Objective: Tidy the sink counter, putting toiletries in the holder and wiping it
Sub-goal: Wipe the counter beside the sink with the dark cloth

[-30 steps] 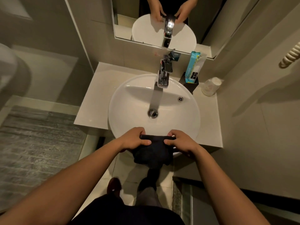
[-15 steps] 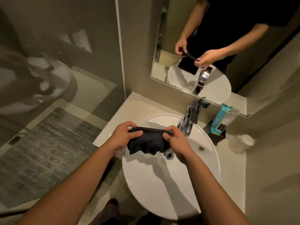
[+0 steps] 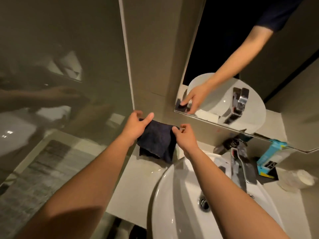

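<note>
- Cloth (image 3: 158, 140): hanging between both hands, its top edge running left to right above the table's (image 3: 138, 178) back-left corner;
- left hand (image 3: 136, 125) and right hand (image 3: 185, 138) are each pinching an upper corner; the table is lying directly below.

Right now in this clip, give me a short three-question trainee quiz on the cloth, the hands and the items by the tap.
1. True or false: the dark cloth lies flat inside the basin.
2. Which hands grip the cloth? A) left hand only B) right hand only C) both
3. Fill in: the blue toothpaste box stands in the black holder, to the ____ of the tap.

Key
1. False: it hangs from the fingers above the counter, left of the basin, near the wall.
2. C
3. right
</note>
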The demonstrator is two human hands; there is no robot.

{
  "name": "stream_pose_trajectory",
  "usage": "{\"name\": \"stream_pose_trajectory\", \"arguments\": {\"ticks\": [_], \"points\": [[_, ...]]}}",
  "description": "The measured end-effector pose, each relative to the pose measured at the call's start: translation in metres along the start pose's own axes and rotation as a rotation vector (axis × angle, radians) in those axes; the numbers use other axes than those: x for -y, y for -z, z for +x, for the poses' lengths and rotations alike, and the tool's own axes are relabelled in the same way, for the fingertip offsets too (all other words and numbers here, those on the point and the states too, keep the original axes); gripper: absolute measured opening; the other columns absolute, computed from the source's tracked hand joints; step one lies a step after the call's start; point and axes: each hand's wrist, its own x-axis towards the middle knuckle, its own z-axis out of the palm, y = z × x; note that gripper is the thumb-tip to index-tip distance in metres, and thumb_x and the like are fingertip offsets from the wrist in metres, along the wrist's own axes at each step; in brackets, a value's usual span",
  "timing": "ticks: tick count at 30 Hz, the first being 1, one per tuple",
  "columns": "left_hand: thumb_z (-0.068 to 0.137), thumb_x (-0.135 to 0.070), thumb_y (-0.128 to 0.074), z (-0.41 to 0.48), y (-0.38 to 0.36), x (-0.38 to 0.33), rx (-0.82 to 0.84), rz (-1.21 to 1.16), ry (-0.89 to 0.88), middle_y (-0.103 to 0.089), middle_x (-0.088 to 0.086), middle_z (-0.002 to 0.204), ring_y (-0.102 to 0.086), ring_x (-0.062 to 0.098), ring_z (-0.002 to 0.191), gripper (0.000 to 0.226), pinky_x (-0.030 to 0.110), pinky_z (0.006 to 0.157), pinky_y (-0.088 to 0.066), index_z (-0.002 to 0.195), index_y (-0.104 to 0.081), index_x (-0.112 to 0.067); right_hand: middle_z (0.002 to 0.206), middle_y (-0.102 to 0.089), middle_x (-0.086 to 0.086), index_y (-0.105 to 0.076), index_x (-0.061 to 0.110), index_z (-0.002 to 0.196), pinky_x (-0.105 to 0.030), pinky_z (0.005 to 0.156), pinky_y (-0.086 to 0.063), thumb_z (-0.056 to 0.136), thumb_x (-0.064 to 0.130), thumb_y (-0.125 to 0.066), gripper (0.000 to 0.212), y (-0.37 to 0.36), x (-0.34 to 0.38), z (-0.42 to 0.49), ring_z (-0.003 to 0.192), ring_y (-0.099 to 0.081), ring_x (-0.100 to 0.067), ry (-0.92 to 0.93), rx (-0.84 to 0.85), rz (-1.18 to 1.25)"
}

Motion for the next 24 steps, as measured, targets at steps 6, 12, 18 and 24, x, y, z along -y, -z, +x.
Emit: {"name": "stream_pose_trajectory", "arguments": {"ticks": [6, 12, 18, 24], "points": [[0.092, -0.045, -0.069, 0.032, -0.027, 0.068, -0.020, 0.362, -0.180, -0.057, 0.012, 0.136, -0.054, 0.031, 0.126, 0.056, 0.042, 0.108, -0.043, 0.135, -0.058, -0.012, 0.138, -0.059, -0.016, -0.053, 0.005, 0.137, -0.039, 0.102, -0.043, 0.101, 0.030, -0.054, 0.044, -0.005, -0.047, 0.004, 0.125, -0.057, -0.033, 0.090, -0.088, -0.431], [0.085, -0.067, -0.062, 0.032, -0.045, 0.120, 0.247, 0.798, -0.380, -0.047, 0.004, 0.153, -0.037, 0.026, 0.145, 0.076, 0.040, 0.120, -0.028, 0.140, -0.056, -0.016, 0.161, -0.036, -0.010, -0.044, 0.011, 0.146, -0.049, 0.115, -0.034, 0.101, 0.040, -0.047, 0.054, -0.001, -0.094, -0.041, 0.151, -0.028, -0.028, 0.168, -0.273, -0.732], [0.076, -0.096, -0.022, 0.025, -0.075, 0.132, 0.305, 1.058, -0.263, 0.018, 0.004, 0.169, 0.021, 0.021, 0.155, 0.120, 0.043, 0.126, 0.009, 0.161, 0.009, -0.015, 0.171, 0.003, 0.001, -0.005, 0.016, 0.162, -0.040, 0.126, -0.009, 0.102, 0.057, -0.018, 0.073, 0.001, -0.123, -0.052, 0.157, 0.009, -0.013, 0.171, -0.255, -0.807], [0.097, -0.072, -0.008, 0.025, -0.089, 0.145, 0.166, 1.114, -0.294, 0.011, 0.002, 0.171, 0.014, 0.024, 0.157, 0.084, 0.049, 0.126, 0.003, 0.161, 0.007, -0.020, 0.171, 0.004, 0.000, -0.004, 0.015, 0.162, -0.040, 0.126, -0.010, 0.102, 0.056, -0.017, 0.073, -0.002, -0.123, -0.050, 0.157, 0.009, -0.015, 0.148, -0.260, -0.847]]}}
